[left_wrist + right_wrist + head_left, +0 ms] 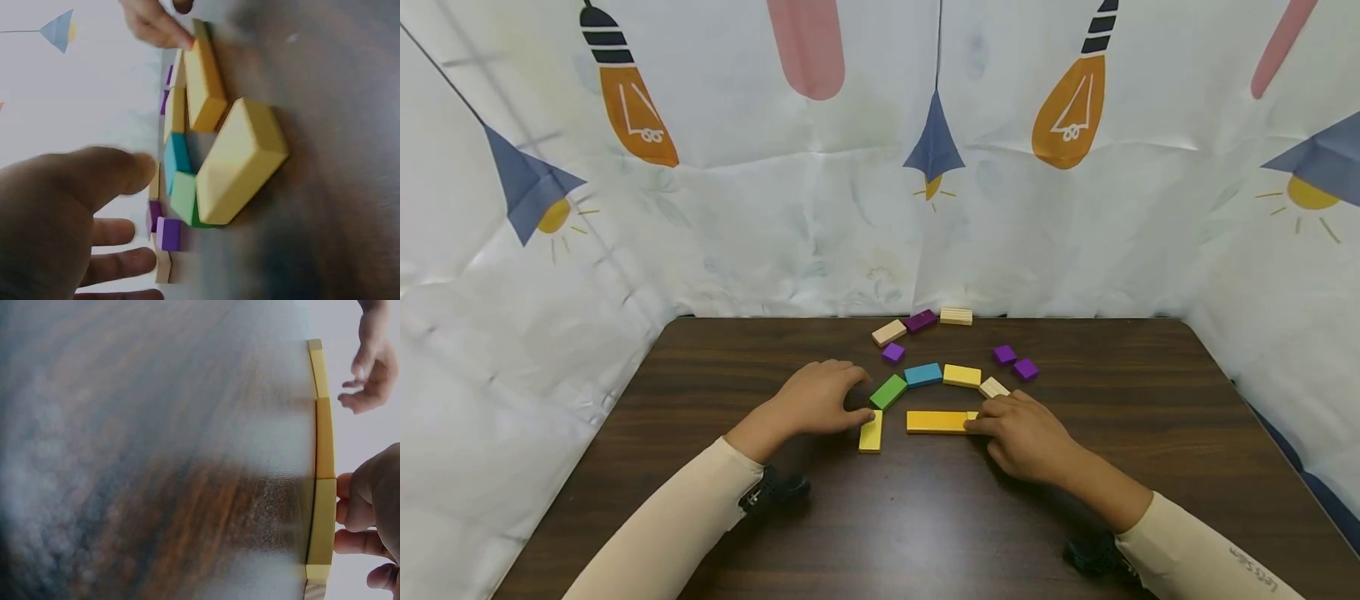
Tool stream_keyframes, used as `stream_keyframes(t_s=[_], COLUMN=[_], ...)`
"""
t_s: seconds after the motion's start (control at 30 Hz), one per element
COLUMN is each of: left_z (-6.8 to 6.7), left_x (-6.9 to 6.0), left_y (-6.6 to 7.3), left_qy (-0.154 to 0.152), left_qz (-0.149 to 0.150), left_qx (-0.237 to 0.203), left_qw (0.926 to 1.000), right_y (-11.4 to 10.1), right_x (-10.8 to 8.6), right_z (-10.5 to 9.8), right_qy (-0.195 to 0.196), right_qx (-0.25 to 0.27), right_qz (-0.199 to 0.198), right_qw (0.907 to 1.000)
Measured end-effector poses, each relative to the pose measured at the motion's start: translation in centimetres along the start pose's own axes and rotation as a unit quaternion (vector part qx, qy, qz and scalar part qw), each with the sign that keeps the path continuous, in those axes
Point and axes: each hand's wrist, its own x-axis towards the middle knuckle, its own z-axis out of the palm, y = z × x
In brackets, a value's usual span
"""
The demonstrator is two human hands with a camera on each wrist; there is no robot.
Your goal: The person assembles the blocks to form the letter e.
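My left hand (pixel 820 400) hovers by the left yellow block (pixel 870 433), fingers spread and apart from it in the left wrist view. A green block (pixel 889 392), a blue block (pixel 922 375), another yellow block (pixel 962 376) and a beige block (pixel 993 388) curve rightward in an arc. Inside the arc lies an orange-yellow block (pixel 936 422). At its right end my right hand (pixel 1026 437) holds a further yellow block (pixel 322 522) with its fingertips. In the head view that hand hides most of this block.
Behind the arc lie a purple cube (pixel 892 353), a beige block (pixel 889 332), a dark purple block (pixel 921 322) and a ridged beige block (pixel 957 317). Two purple cubes (pixel 1026 369) sit at the right. A printed curtain (pixel 850 233) hangs behind the dark wooden table (pixel 880 533).
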Motion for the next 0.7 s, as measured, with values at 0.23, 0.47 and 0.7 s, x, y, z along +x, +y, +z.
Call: stream_keyframes(t_s=[0.23, 0.47, 0.7], left_z=[0.0, 0.3, 0.8], left_x=[2.7, 5.0, 6.8], left_y=[-1.2, -1.5, -1.5], left_qy=[0.024, 0.02, 0.019], left_qz=[-0.006, 0.0, 0.007], left_qx=[-0.015, -0.022, -0.021], left_qw=[0.9996, 0.9996, 0.9996], right_y=[-0.1, -0.2, -0.3], right_x=[0.1, 0.2, 0.2], right_z=[0.1, 0.0, 0.0], right_qy=[-0.007, -0.009, -0.01], right_qx=[0.002, 0.003, 0.003], right_qz=[0.003, 0.005, 0.004], right_qw=[1.0, 0.9999, 0.9999])
